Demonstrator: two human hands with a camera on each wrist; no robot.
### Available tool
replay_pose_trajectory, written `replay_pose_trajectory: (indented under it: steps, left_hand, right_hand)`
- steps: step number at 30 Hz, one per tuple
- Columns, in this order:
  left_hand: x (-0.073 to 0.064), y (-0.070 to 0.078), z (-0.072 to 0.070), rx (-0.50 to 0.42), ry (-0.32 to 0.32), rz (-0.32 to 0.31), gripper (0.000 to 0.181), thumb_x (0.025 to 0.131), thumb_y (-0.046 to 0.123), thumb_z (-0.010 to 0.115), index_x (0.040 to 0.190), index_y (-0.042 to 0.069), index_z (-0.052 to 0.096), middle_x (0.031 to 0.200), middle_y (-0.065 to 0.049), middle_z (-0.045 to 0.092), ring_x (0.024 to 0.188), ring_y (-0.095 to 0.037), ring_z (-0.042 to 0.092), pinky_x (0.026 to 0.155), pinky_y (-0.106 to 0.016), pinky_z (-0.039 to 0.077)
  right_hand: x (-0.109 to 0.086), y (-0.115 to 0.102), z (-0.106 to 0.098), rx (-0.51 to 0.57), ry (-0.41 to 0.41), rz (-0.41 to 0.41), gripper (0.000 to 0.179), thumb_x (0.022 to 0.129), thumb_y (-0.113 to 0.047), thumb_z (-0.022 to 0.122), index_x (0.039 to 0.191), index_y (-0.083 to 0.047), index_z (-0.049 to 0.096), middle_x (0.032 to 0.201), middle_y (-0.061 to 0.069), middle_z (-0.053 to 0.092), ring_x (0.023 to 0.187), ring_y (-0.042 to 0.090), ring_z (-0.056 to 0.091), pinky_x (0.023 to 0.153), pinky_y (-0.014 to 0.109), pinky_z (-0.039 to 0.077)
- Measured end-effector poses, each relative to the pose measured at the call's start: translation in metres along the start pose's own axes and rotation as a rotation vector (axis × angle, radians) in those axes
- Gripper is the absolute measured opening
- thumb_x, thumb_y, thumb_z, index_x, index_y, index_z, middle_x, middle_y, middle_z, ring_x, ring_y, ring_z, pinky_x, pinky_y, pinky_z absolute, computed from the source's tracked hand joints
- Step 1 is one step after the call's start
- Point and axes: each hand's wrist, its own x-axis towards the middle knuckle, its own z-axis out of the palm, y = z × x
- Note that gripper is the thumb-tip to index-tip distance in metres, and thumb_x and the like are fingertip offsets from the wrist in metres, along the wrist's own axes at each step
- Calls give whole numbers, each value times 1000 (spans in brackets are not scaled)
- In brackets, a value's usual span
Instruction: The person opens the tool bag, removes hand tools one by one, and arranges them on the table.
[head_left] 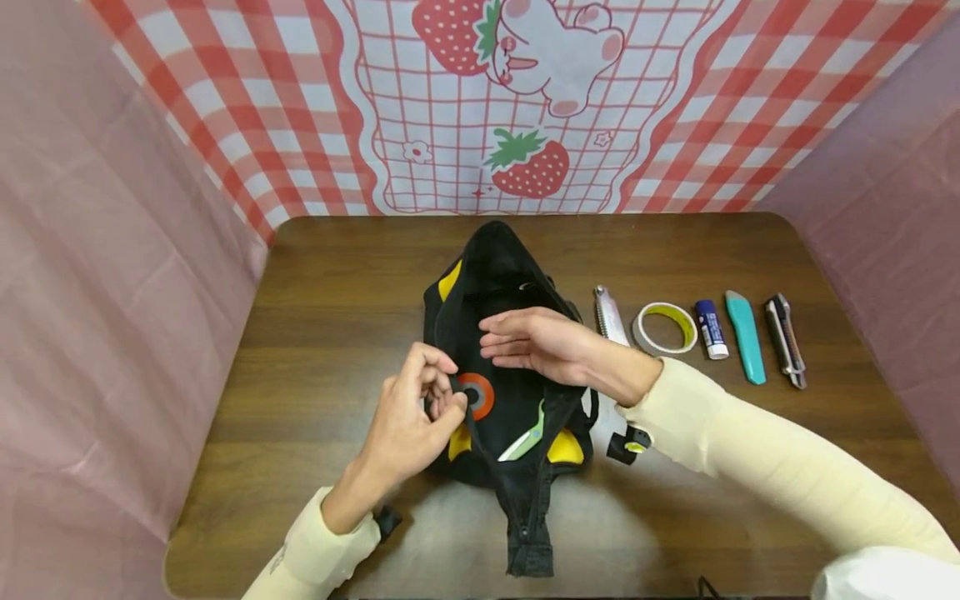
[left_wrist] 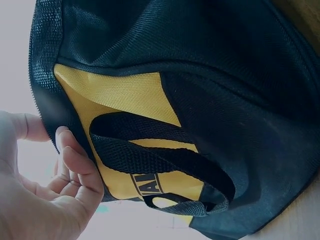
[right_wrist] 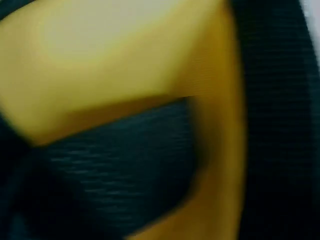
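A black tool bag with yellow panels (head_left: pixel 495 258) lies with its zip opened wide on the wooden table. My left hand (head_left: pixel 412 417) pinches the near-left edge of its opening. In the left wrist view, the thumb and fingers hold the zip edge (left_wrist: pixel 45 112) beside a black webbing handle (left_wrist: pixel 165 155). Above the opening my right hand (head_left: pixel 543 346) hovers with straight fingers, holding nothing. Inside the bag are an orange-and-grey round roll (head_left: pixel 477 396) and a pale green tool with a light blade (head_left: pixel 527 437). Only blurred bag fabric fills the right wrist view.
Right of the bag lie a pale-handled tool with a toothed edge (head_left: pixel 611 317), a white tape roll (head_left: pixel 642 337), a blue glue stick (head_left: pixel 711 329), a teal cutter (head_left: pixel 746 337) and a dark box cutter (head_left: pixel 784 340). A checked cloth (head_left: pixel 300 108) hangs behind the table.
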Motion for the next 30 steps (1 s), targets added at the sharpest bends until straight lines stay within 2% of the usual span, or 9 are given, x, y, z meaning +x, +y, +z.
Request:
replay_pose_trajectory:
  steps: [6, 11, 15, 23, 30]
  left_hand:
    - [-1, -1, 0, 0, 13, 4, 33, 81, -1, 69, 108, 8, 53, 72, 5, 60, 57, -7, 53, 48, -36, 50]
    - [-1, -2, -1, -9, 15, -1, 33, 81, -2, 69, 109, 8, 53, 72, 4, 60, 57, -8, 54, 49, -36, 50]
    - [-1, -3, -2, -11, 27, -8, 33, 80, -3, 68, 108, 8, 53, 71, 5, 60, 57, -8, 54, 49, -36, 50]
    - [-1, -4, -4, 3, 32, 3, 33, 80, -2, 68, 108, 7, 54, 71, 5, 60, 57, -8, 53, 49, -34, 49]
    - [0, -5, -1, 4, 25, 6, 32, 80, -2, 67, 108, 8, 54, 70, 5, 59, 56, -8, 52, 48, -37, 49]
  right_hand:
    - [14, 20, -4, -13, 89, 121, 54, 101, -14, 52, 148, 10, 39, 130, 23, 53, 119, 33, 57, 114, 46, 40]
    - [20, 27, -7, 34, 87, 161, 47, 102, -16, 52, 140, 10, 45, 131, 25, 50, 121, 36, 56, 114, 48, 40]
    - [28, 33, -9, 57, 77, 208, 48, 102, -19, 52, 140, 8, 45, 133, 27, 48, 127, 40, 52, 114, 51, 41]
    - [38, 45, -6, -71, 61, 222, 51, 102, -22, 55, 143, 7, 46, 127, 26, 59, 121, 38, 62, 106, 48, 49]
    - [42, 48, -4, -50, 34, 246, 47, 103, -18, 53, 142, 7, 51, 125, 26, 64, 106, 28, 69, 105, 42, 51]
